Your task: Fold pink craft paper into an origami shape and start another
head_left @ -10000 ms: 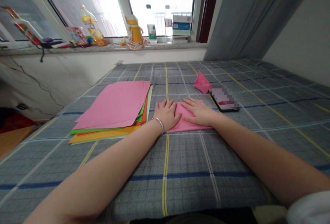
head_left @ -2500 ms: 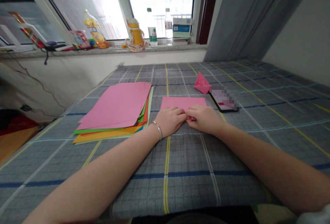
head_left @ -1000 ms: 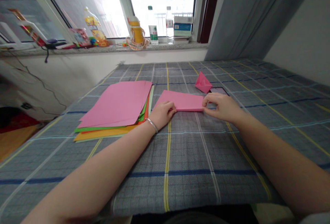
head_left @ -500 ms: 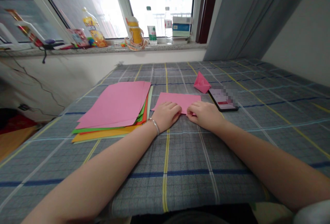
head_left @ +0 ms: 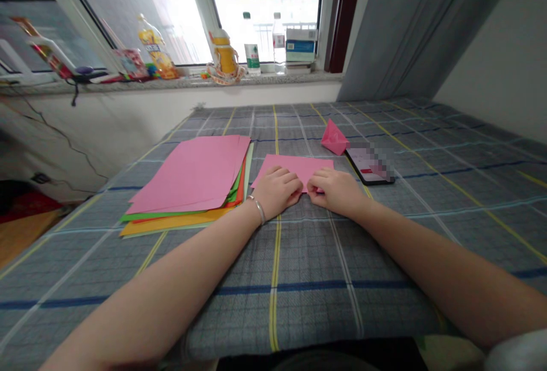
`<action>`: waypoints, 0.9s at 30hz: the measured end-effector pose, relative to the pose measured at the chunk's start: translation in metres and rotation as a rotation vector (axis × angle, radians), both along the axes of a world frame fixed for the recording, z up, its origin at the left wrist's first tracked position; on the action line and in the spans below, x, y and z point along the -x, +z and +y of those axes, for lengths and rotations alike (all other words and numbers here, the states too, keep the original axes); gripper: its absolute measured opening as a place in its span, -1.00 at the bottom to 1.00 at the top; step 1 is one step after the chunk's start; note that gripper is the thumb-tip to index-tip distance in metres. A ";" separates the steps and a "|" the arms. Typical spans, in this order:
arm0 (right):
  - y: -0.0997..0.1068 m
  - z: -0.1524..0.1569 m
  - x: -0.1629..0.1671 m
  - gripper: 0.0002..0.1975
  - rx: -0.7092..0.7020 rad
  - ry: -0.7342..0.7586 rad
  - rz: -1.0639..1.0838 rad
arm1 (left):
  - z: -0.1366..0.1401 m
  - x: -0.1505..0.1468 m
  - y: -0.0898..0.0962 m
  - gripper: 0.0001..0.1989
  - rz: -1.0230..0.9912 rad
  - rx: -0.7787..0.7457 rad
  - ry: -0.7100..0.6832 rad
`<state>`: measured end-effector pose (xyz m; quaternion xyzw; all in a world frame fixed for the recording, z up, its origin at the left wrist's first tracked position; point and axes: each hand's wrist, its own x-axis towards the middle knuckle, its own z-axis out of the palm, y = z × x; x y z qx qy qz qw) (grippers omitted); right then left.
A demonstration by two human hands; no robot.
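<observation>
A pink sheet of paper (head_left: pixel 299 164) lies flat on the checked cloth, its near edge partly hidden under my fingers. My left hand (head_left: pixel 278 190), with a silver bangle at the wrist, is closed on that near edge, fingers curled. Close beside it, my right hand (head_left: pixel 335 190) pinches the same edge, thumb against the fingers. Beyond my right hand stands a folded pink paper shape (head_left: pixel 334 138), pointed at the top. To my left is a stack of coloured paper (head_left: pixel 188 171), pink on top with green, orange and yellow sheets showing below.
A phone (head_left: pixel 370 166) lies right of the pink sheet, near the folded shape. Along the windowsill (head_left: pixel 188 81) stand a yellow drink bottle (head_left: pixel 157 49), a yellow cup (head_left: pixel 224 54), clear bottles and boxes (head_left: pixel 300 47). A grey curtain (head_left: pixel 410 29) hangs at the right.
The near edge of the pink sheet sits slightly closer to me. Both hands have shifted only a little and stay on the paper.
</observation>
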<state>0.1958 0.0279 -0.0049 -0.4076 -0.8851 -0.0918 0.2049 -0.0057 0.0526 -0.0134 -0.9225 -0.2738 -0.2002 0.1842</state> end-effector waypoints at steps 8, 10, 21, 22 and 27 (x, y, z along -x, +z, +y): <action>-0.001 0.006 -0.012 -0.90 0.130 0.026 0.125 | 0.003 0.011 0.006 -0.88 -0.012 0.031 0.009; -0.001 0.007 -0.014 -0.90 0.151 0.037 0.134 | 0.002 0.012 0.008 -0.87 0.001 0.027 0.005; 0.000 0.018 -0.032 -0.94 0.313 0.116 0.275 | -0.001 0.022 0.019 -0.92 -0.074 0.211 -0.019; 0.000 0.018 -0.034 -0.95 0.315 0.108 0.283 | 0.000 0.023 0.020 -0.92 -0.072 0.218 -0.019; 0.002 0.019 -0.044 -0.96 0.404 0.044 0.351 | 0.005 0.034 0.028 -0.91 -0.066 0.248 0.001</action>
